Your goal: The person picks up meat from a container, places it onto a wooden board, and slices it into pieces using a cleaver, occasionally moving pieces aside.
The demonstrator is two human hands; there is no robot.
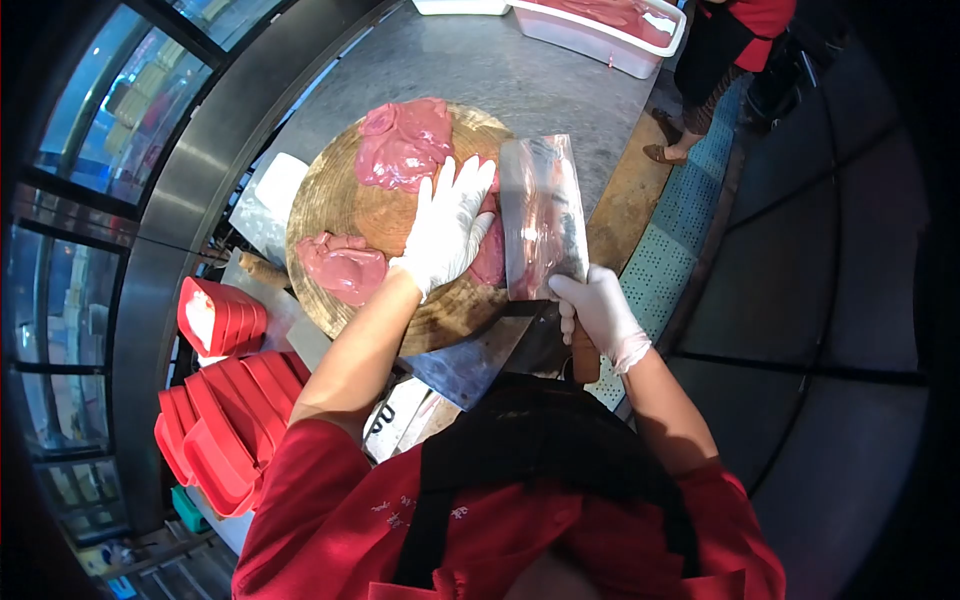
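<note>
My left hand (448,228), in a white glove, lies flat with its fingers stretched out over a piece of raw meat (489,252), partly hidden beneath it. That meat rests on a round wooden chopping block (440,325). My right hand (605,312), also gloved, is closed around the wooden handle of a broad cleaver (545,215). The wide blade stands beside the block's right edge, close to the meat under my left hand. A larger glossy lump of meat (405,145) sits at the back of the block, and a smaller slab of meat (343,268) at its left.
Stacked red plastic trays (235,420) stand at the lower left, with another red stack (225,320) above them. A white tub (640,55) of meat is on the metal table (450,55) at the back. Another person (705,75) stands at upper right, near green perforated matting (680,225).
</note>
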